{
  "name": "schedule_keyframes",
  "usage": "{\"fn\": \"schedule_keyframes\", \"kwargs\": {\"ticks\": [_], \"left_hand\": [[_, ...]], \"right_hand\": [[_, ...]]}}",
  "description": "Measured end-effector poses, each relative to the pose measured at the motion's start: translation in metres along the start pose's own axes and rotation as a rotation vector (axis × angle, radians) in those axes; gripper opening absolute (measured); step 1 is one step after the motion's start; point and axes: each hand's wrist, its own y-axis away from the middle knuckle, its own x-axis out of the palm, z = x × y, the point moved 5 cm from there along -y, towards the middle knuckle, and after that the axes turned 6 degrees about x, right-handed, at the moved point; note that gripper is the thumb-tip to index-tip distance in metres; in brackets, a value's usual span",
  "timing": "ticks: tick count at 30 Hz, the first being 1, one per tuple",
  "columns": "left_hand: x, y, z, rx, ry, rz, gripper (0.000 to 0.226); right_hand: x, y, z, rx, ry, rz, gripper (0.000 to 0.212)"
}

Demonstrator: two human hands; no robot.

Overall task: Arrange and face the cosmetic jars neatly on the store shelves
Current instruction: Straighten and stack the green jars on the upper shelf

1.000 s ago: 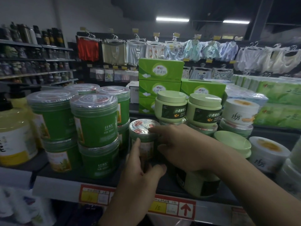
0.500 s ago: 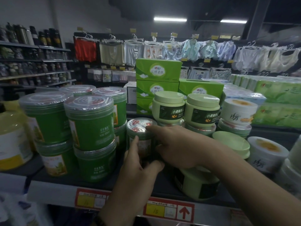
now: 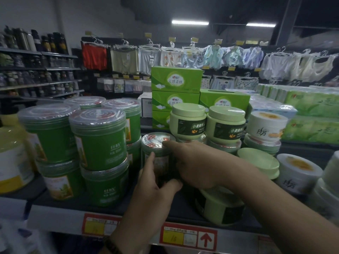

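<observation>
At the far left of the shelf [image 3: 60, 215] a big yellow bottle [image 3: 11, 162] is seen, cut by the edge of the view. Just beside it, dark green jars [image 3: 99, 140] with clear lids are stacked two high, in two rows one behind the other. Their labels are turned to different sides.

To the right of these stacks, near the middle of the shelf, a small jar [image 3: 157, 143] with a clear lid is standing upright. It is gripped from both sides. The left hand [image 3: 152, 195] is placed at its front, with the index finger laid up along the jar wall and the thumb curled round the lower part. The right hand [image 3: 198, 165] is wrapped over its right side, and the tip of the index finger is pressed on the lid rim. A red price label [image 3: 187, 237] with an arrow is fixed on the shelf edge below the hands.

Behind the right hand two pale green jars [image 3: 188, 121] are set side by side on top of other jars, with their dark labels facing forward. Green boxes [image 3: 176, 79] are piled behind them. One more pale green jar [image 3: 222, 208] is partly hidden under the right wrist. Further right, white jars [image 3: 266, 125] are stacked.
</observation>
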Motion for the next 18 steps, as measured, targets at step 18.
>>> {"fn": "schedule_keyframes", "kwargs": {"ticks": [18], "left_hand": [[0.004,0.005,-0.012,0.197,-0.175,-0.069,0.053]], "right_hand": [[-0.033,0.026,-0.017,-0.084,-0.163,-0.165,0.046]]}}
